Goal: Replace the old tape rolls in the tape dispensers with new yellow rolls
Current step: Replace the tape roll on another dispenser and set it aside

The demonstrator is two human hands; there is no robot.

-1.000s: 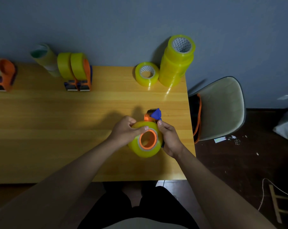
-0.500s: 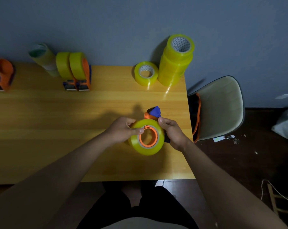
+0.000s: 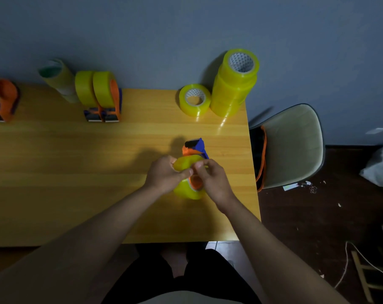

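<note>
Far left edge of the wooden table (image 3: 54, 172): an orange tape dispenser (image 3: 2, 99), cut off by the frame, carrying a pale roll. To its right, against the grey wall, a leaning stack of pale greenish rolls (image 3: 58, 81), its open end tilted up and leftward. Touching it on the right, a pair of dispensers (image 3: 102, 99) loaded with yellow rolls stand side by side on edge, cutter ends facing the person.

Centre-right, over the table's near half: the left hand (image 3: 164, 175) grips the yellow roll (image 3: 187, 189) from the left, fingers curled over its rim and thumb across its face. The roll sits on edge on the orange hub of the held dispenser (image 3: 195, 148), whose long axis runs away from the person, blue and orange head pointing toward the wall and slightly up. The right hand (image 3: 214, 178) is at the roll's upper right; its thumb and forefinger are drawn together at the rim, beside the left thumb, pinching there, though whether a tape end lies between them cannot be told. Both hands hide much of the dispenser body.

Behind, at the far right corner: a single yellow roll (image 3: 195, 103) lying flat, just beside a tall stack of yellow rolls (image 3: 235, 84). Right of the table, a pale chair (image 3: 293, 145) with an orange strap (image 3: 263, 159) over its edge.
</note>
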